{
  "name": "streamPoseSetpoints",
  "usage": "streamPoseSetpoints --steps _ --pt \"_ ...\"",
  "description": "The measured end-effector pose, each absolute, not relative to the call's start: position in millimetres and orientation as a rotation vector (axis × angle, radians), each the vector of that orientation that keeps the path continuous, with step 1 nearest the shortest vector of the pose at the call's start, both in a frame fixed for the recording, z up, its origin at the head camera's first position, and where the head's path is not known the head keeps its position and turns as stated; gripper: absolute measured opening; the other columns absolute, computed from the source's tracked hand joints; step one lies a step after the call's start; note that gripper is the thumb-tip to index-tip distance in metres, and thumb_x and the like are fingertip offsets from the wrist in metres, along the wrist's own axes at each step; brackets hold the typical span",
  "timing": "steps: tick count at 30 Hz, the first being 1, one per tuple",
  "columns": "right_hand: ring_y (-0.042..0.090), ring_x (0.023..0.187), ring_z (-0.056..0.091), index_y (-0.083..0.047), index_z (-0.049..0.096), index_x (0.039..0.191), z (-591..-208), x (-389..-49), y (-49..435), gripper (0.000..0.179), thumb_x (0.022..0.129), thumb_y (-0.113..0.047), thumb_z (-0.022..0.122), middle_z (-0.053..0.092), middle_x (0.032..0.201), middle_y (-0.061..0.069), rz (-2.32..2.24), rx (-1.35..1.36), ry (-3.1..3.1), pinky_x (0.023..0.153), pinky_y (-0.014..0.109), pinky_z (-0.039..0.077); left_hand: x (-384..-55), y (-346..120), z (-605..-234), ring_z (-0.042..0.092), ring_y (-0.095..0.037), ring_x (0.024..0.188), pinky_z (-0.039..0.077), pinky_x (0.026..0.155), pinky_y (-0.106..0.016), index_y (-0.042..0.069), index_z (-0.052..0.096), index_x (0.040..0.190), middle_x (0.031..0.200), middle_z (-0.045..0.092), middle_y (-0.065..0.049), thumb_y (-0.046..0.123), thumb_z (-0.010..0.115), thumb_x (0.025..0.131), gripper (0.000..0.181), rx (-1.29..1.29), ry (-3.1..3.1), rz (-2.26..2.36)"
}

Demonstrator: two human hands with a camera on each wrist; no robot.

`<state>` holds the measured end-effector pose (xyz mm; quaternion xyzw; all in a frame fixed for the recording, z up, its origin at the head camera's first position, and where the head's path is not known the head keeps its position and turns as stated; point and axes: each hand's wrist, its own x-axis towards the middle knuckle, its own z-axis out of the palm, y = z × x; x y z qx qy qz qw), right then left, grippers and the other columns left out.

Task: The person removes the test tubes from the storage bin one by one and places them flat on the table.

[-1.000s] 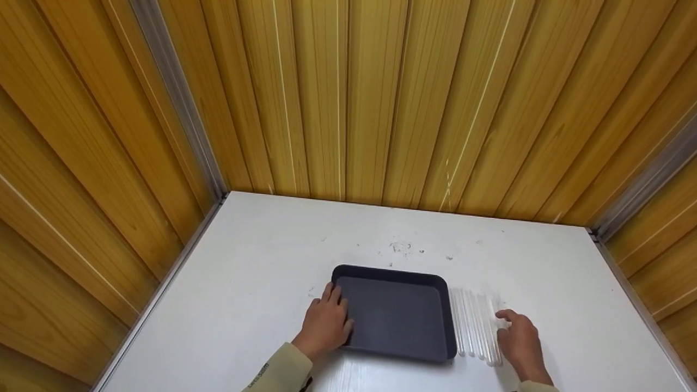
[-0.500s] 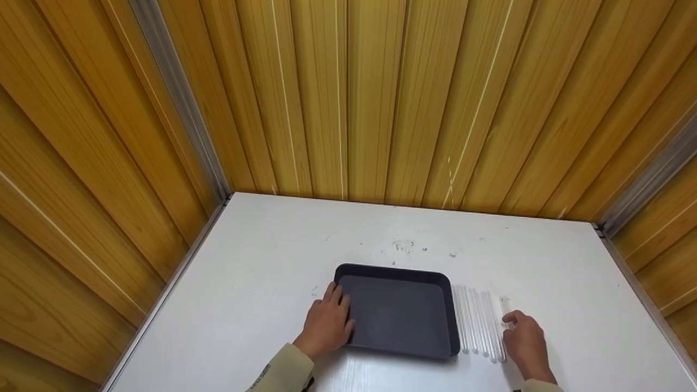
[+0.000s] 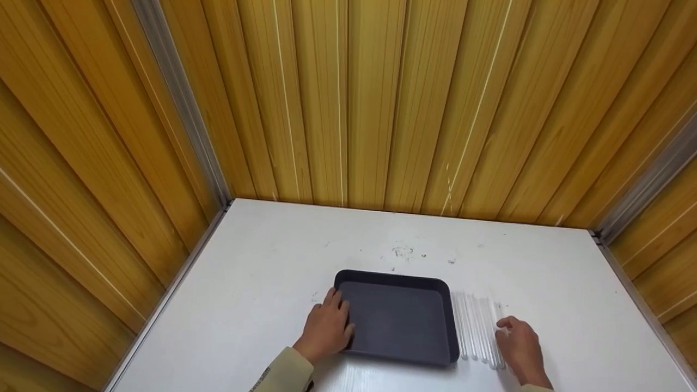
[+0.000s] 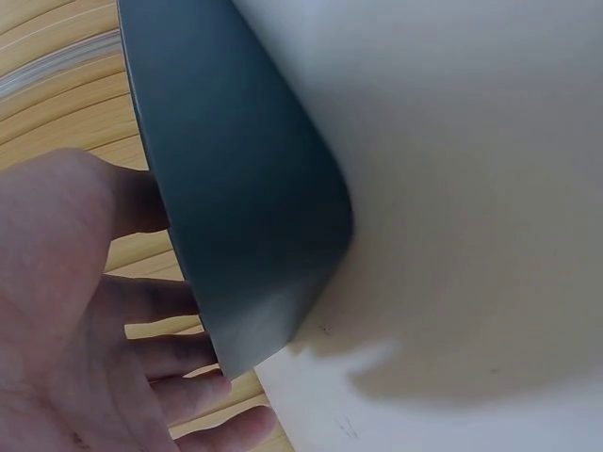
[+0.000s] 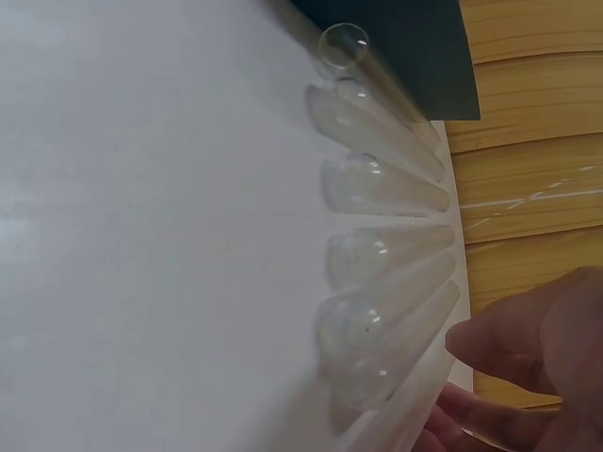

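Note:
A shallow dark grey rectangular tray lies on the white table. My left hand rests over its left rim, fingers fairly straight and their tips inside. In the left wrist view, the fingers and thumb of my left hand pass behind the tray's outer wall. Several clear test tubes lie side by side against the tray's right side, their rounded ends toward me. My right hand pinches the outermost test tube between thumb and fingers, beside the row; its lower part is partly hidden.
The white table has dark scuff marks behind the tray. Yellow wood-patterned panels enclose it at the back and sides, with grey metal posts in the corners.
The right hand first shifted slightly right, parting its test tube from the row, then came back left beside the others. The left hand stays on the tray rim. The head view tilted slightly.

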<state>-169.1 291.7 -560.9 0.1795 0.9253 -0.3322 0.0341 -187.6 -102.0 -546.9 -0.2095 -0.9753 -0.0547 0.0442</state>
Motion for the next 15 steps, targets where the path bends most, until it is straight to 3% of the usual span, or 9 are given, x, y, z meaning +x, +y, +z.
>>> streamPoseSetpoints --steps 4,10,15 --pt "0.050 0.116 0.051 0.007 0.059 0.117 -558.9 -172.6 285.7 0.029 0.094 -0.009 0.054 0.055 0.120 0.033 -1.006 0.541 2.862 0.091 0.056 0.045 -190.3 -103.5 -547.2 0.044 -0.035 0.135 0.048 0.096 -0.047 0.002 0.057 0.132 0.142 0.050 -0.019 0.036 0.060 0.093 0.052 -0.628 -2.980 -0.152" --pt "0.053 0.126 0.042 0.008 0.056 0.123 -552.1 -172.3 284.4 0.034 0.095 -0.012 0.053 0.048 0.131 0.036 -1.000 0.551 2.876 0.097 0.061 0.040 -190.7 -102.0 -545.8 0.045 -0.035 0.134 0.047 0.097 -0.048 0.003 0.056 0.132 0.142 0.050 -0.019 0.036 0.060 0.093 0.051 -0.643 -2.971 -0.151" --pt "0.050 0.119 0.051 0.006 0.055 0.125 -539.3 -172.5 276.5 0.035 0.095 -0.012 0.055 0.050 0.129 0.034 -1.057 0.494 2.967 0.092 0.057 0.045 -192.9 -102.2 -541.6 0.046 -0.033 0.133 0.046 0.098 -0.049 0.003 0.056 0.132 0.142 0.050 -0.018 0.035 0.061 0.093 0.050 -0.637 -2.925 -0.167"
